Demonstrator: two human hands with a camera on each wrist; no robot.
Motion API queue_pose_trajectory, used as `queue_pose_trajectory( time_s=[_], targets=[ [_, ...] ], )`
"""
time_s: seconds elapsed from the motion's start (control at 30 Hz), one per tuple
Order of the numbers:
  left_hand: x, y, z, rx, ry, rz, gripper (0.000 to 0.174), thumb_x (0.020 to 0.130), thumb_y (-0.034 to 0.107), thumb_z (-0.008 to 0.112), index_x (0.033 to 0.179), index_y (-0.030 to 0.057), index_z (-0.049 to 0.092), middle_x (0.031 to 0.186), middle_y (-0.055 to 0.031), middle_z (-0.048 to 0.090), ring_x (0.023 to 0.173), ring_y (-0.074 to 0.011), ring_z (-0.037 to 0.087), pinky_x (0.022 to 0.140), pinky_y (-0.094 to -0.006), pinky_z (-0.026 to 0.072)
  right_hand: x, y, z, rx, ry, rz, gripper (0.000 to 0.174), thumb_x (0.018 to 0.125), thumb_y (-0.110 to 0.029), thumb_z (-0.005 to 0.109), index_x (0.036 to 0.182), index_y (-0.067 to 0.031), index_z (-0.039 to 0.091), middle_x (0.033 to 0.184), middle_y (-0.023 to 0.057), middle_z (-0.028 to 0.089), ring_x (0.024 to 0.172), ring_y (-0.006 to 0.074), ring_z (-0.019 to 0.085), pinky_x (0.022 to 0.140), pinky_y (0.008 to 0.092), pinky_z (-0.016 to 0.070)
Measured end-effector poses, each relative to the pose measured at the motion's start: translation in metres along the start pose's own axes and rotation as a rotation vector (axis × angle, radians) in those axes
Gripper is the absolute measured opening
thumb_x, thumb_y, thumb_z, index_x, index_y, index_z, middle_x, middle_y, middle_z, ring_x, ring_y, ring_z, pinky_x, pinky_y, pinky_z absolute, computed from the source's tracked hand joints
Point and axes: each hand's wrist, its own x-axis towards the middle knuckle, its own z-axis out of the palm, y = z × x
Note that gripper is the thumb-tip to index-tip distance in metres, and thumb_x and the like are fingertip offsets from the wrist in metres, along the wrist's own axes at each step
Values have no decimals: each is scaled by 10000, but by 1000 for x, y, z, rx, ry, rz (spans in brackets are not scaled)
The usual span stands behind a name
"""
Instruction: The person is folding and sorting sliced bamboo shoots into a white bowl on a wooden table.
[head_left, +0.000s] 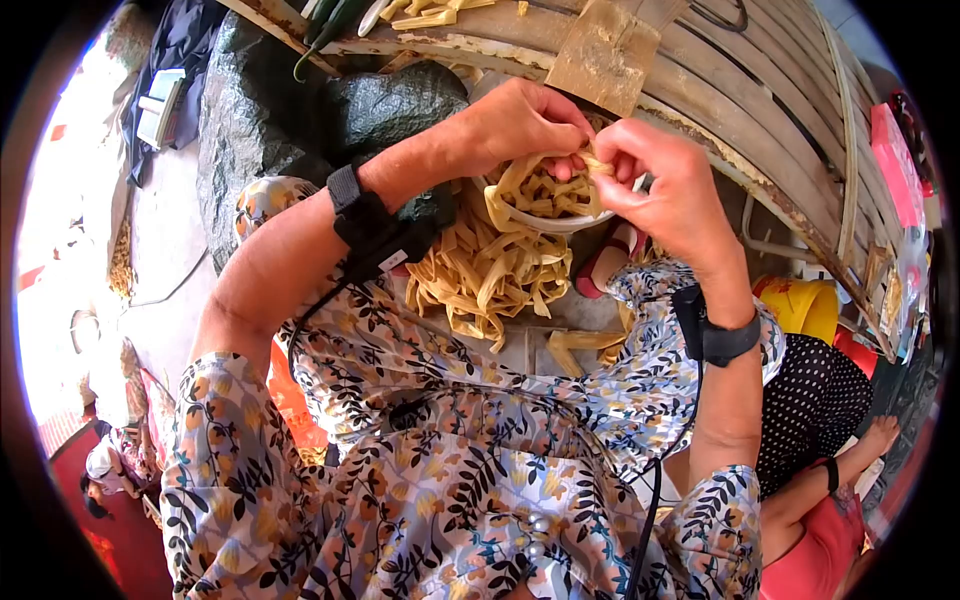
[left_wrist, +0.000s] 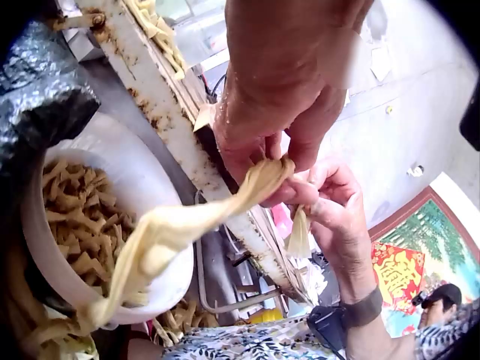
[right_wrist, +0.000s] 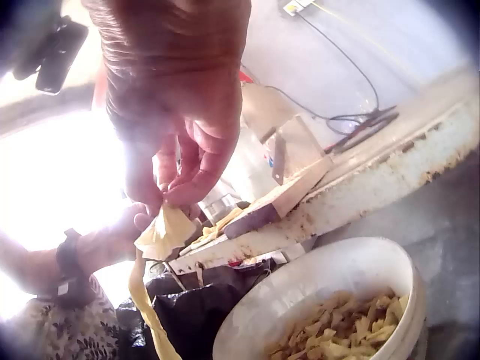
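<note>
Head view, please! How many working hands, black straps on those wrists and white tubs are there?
Working hands: 2 (left hand, right hand)
Black straps: 2 (left strap, right strap)
White tub: 1
Total: 5

The strip (left_wrist: 210, 215) is pale yellow, the bucket (right_wrist: 319, 271) white, the sleeve (head_left: 225, 450) floral-patterned.
</note>
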Motion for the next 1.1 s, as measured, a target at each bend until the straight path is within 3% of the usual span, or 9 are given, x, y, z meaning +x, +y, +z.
queue_pose_trajectory(
  time_s=[0.07, 0.13, 0.47, 0.53, 0.73, 0.93, 1.03, 1.1],
  targets=[
    [-3, 4, 0, -103, -46, -7, 153, 822, 52, 507, 910, -22, 608, 755, -39, 618, 649, -97, 609, 636, -197, 466, -3, 3, -1, 132, 23, 36, 119, 685, 33, 600, 763, -17, 525, 644, -6, 492, 564, 59, 472, 533, 203, 414],
    [-9, 16, 0, 61, -54, 74, 159, 830, 51, 500, 926, -23, 603, 753, -42, 619, 661, -102, 617, 632, -201, 472, -3, 5, -2, 258, 33, 76, 114, 700, 38, 605, 779, -11, 539, 671, -19, 512, 585, 47, 478, 548, 191, 421],
    [-11, 19, 4, 533, -73, 290, 123, 809, 44, 517, 883, -18, 592, 686, -39, 602, 610, -84, 614, 564, -204, 468, 2, 3, -10, 316, -64, 241, 122, 712, 31, 615, 811, -2, 553, 671, -42, 508, 606, 24, 478, 552, 168, 416],
    [-10, 15, 8, 530, -7, 286, 114, 805, 50, 518, 862, -13, 593, 658, -35, 594, 587, -73, 602, 543, -204, 464, 2, 4, -9, 351, -86, 284, 122, 711, 22, 617, 809, -8, 551, 666, -43, 503, 601, 25, 470, 549, 168, 410],
    [0, 9, 13, 358, 110, 194, 114, 804, 54, 515, 829, -6, 608, 632, -20, 588, 557, -60, 578, 521, -200, 457, 4, 4, -7, 58, -7, 108, 138, 678, -10, 625, 766, -28, 521, 618, -4, 467, 562, 72, 449, 519, 222, 393],
    [1, 5, 9, 104, 61, 72, 153, 828, 93, 523, 895, -13, 610, 692, -14, 596, 627, -66, 585, 600, -194, 460, 5, 0, -2, -289, 94, -243, 167, 660, -20, 629, 733, -28, 480, 647, 67, 455, 543, 161, 468, 513, 267, 392],
    [-6, 12, 2, 5, 7, 46, 203, 852, 143, 527, 961, -18, 585, 756, -19, 594, 665, -63, 572, 626, -197, 454, 1, 6, -1, -107, 140, -67, 167, 670, -38, 638, 755, -31, 494, 664, 62, 478, 590, 171, 501, 548, 278, 412],
    [-6, 13, -2, 13, -38, 53, 234, 865, 178, 524, 990, -14, 571, 781, -13, 583, 674, -59, 551, 628, -198, 444, 3, 10, -4, -109, 201, -39, 196, 681, -59, 641, 856, -43, 556, 692, 61, 509, 630, 194, 524, 581, 283, 430]
  ],
)
